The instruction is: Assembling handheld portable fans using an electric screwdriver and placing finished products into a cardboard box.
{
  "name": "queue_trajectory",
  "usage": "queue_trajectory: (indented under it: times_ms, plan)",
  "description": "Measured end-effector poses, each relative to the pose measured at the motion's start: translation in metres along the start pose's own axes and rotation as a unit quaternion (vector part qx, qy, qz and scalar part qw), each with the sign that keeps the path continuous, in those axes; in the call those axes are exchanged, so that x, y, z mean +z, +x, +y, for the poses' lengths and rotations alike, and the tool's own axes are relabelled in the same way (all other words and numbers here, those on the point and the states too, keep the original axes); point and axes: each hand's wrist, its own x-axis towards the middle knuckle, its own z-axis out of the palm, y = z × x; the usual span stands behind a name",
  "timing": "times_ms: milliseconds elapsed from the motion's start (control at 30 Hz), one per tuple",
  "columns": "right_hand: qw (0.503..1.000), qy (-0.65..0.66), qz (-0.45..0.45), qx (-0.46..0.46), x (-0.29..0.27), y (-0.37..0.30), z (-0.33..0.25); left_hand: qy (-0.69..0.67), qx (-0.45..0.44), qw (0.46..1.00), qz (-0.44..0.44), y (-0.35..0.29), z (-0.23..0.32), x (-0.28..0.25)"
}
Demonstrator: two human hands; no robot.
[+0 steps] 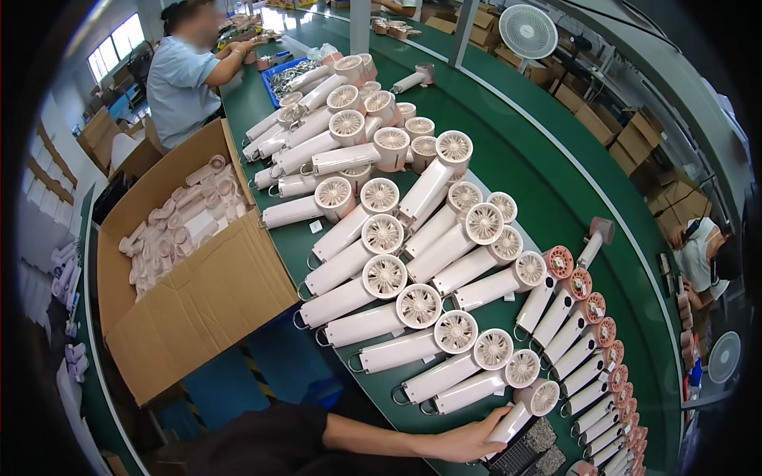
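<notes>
A bare right hand has its grip wrapped around the handle of a pale pink plastic handheld fan, lying at the near end of a fan row on the green bench. Seemingly placing it; letting go comes next. Left hand unseen.

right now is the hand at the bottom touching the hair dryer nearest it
Touching. The head view shows the hand with its fingers wrapped round the handle of the nearest pale pink hair dryer.
</notes>
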Motion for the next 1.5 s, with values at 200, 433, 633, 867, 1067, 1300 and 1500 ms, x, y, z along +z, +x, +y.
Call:
queue_trajectory:
  times_ms: [200, 433, 633, 867, 1067, 1300, 1500]
  plan:
    - [1.000, 0.016, -0.006, -0.019, -0.001, 0.006, 0.005, -0.011, -0.045, 0.999, -0.015, 0.001, 0.017, -0.003]
    - [0.993, 0.115, 0.021, -0.020, -0.001, 0.006, 0.005, -0.014, -0.057, 0.998, -0.018, 0.005, -0.001, 0.001]
    - [0.994, 0.067, -0.071, 0.039, -0.004, 0.011, -0.017, -0.013, 0.017, 0.999, 0.025, -0.003, -0.017, 0.007]
    - [0.989, 0.140, 0.026, -0.038, 0.014, 0.022, 0.009, -0.005, -0.004, 1.000, 0.027, 0.004, -0.002, 0.001]
    - [0.989, 0.099, 0.039, -0.099, 0.009, 0.014, 0.026, -0.058, -0.055, 0.997, 0.008, 0.008, 0.025, -0.002]
    - [0.991, 0.086, 0.073, -0.069, 0.012, 0.004, 0.014, -0.046, -0.031, 0.998, 0.026, 0.002, 0.000, 0.004]
    - [0.974, 0.098, 0.169, -0.110, 0.031, 0.012, 0.014, -0.088, -0.101, 0.991, -0.017, -0.006, 0.026, -0.001]
